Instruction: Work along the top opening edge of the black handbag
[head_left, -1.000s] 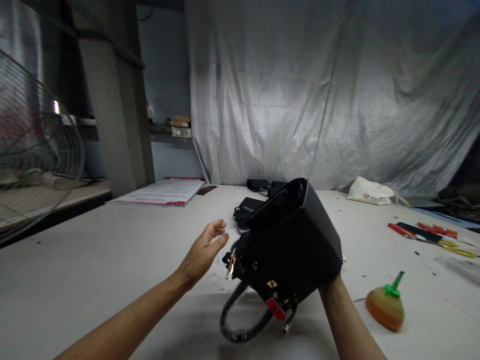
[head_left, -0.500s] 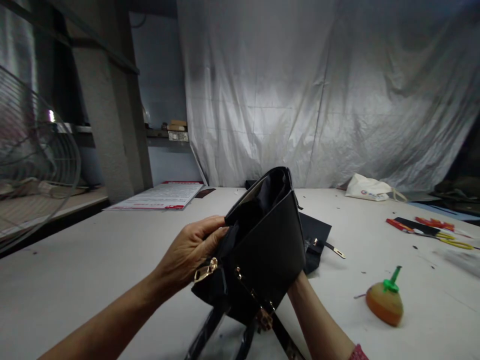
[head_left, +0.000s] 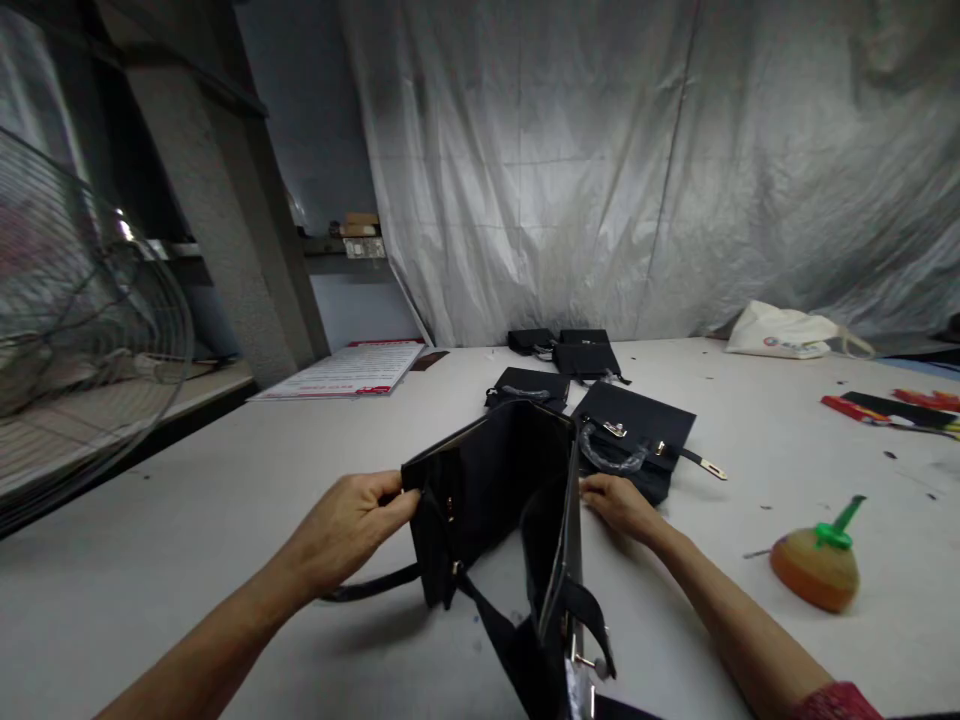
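Lowered since before, black handbag (head_left: 495,490) now rests on the table (head_left: 187,560) — left hand (head_left: 349,525) pinches its left edge, right hand (head_left: 619,505) presses open against its right side.

A black leather handbag (head_left: 499,490) with small gold fittings stands on the white table, mouth spread wide open towards the camera, one dark strap trailing left, a flap drooping forward.
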